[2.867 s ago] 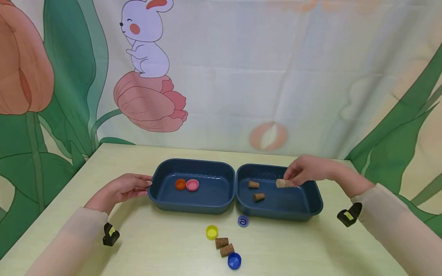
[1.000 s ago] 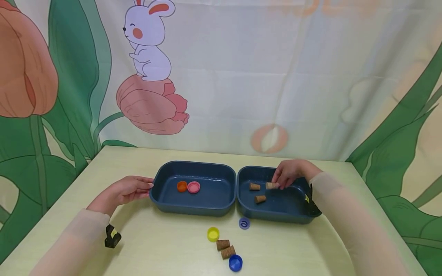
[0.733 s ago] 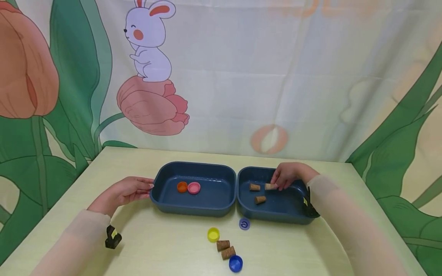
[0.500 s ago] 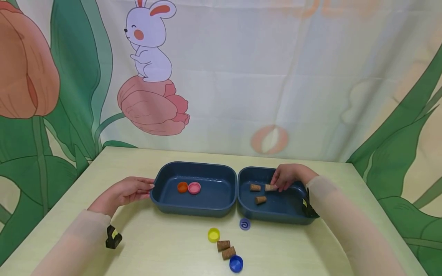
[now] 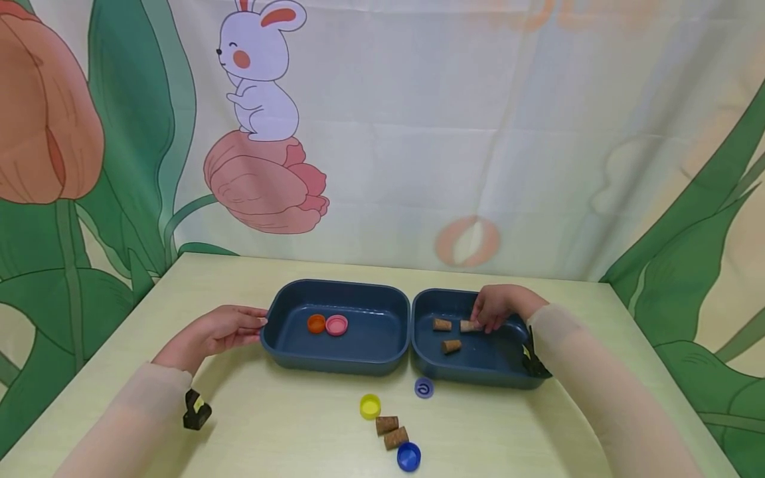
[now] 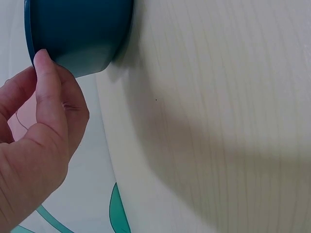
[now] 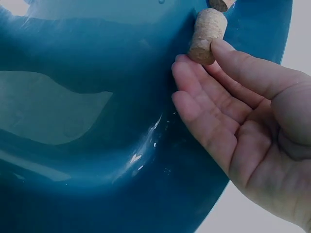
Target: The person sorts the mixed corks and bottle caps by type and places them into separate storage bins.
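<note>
In the right dark blue tray, my right hand holds a pale cork low, near the bottom. The right wrist view shows the thumb on the side of this cork and the fingers beyond it. Two more corks lie to its left, an upper one and a lower one. My left hand pinches the left end of the other dark blue tray, at its rim. Inside that tray sit an orange cap and a pink cap, side by side.
On the table in front of the trays are a lilac cap, a yellow cap, two brown corks and a blue cap. A printed curtain hangs behind the table.
My right hand has moved left and down, bringing the pale cork from above the right tray to beside the other two corks. The left hand keeps its place at the left tray's rim.
</note>
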A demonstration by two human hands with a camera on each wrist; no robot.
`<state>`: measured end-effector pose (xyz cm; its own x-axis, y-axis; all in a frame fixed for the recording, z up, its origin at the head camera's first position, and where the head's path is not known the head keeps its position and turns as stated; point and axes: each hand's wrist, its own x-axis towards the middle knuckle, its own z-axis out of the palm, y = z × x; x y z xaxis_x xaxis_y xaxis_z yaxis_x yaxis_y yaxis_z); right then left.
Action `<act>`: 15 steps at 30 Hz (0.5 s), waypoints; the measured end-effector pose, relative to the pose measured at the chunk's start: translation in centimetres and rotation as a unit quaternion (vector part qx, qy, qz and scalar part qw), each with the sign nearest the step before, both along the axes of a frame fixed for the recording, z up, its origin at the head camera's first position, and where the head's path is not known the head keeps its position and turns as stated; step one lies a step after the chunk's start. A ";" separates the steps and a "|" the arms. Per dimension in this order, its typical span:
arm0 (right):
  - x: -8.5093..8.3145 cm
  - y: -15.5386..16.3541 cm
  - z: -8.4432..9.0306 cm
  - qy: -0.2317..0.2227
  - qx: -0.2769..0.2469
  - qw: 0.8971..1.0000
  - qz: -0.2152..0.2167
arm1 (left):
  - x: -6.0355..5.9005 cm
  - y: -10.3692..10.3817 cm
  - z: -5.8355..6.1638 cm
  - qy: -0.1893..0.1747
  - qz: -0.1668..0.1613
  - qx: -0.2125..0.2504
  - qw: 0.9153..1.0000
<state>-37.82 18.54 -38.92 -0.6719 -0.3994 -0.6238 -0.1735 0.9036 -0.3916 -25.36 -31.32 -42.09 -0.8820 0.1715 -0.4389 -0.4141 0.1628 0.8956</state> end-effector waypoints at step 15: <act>0.3 -0.3 0.1 0.010 0.039 0.999 0.012 | 0.0 0.0 0.1 -0.003 0.001 0.004 1.000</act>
<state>-37.54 18.20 -38.81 -0.6755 -0.3655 -0.6404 -0.2025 0.9271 -0.3155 -25.32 -31.30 -42.01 -0.8801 0.1721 -0.4425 -0.4195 0.1549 0.8945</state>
